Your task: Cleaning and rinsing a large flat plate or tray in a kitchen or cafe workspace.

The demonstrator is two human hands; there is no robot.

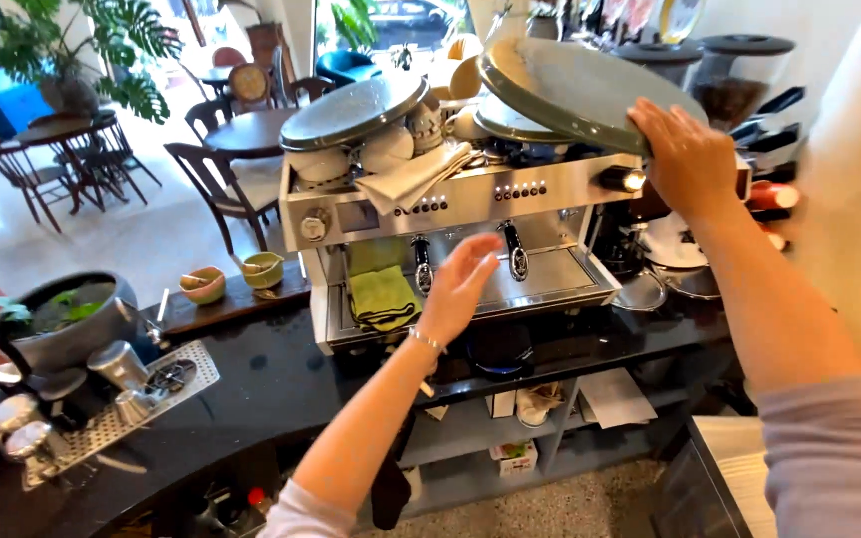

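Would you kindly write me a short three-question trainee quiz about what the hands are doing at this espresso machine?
1. True or false: the right hand rests on the tilted grey tray.
2. Which does the left hand hold? A) green cloth B) nothing C) a cup
3. What colour is the folded cloth on the espresso machine?

Key: 1 true; 2 B, it hovers open before the machine; 3 green.

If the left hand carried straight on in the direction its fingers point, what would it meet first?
Probably the espresso machine: the open left hand points up and forward at its steel front, near the right-hand steam wand. The green cloth lies off to its left. Depth is hard to judge from this single view.
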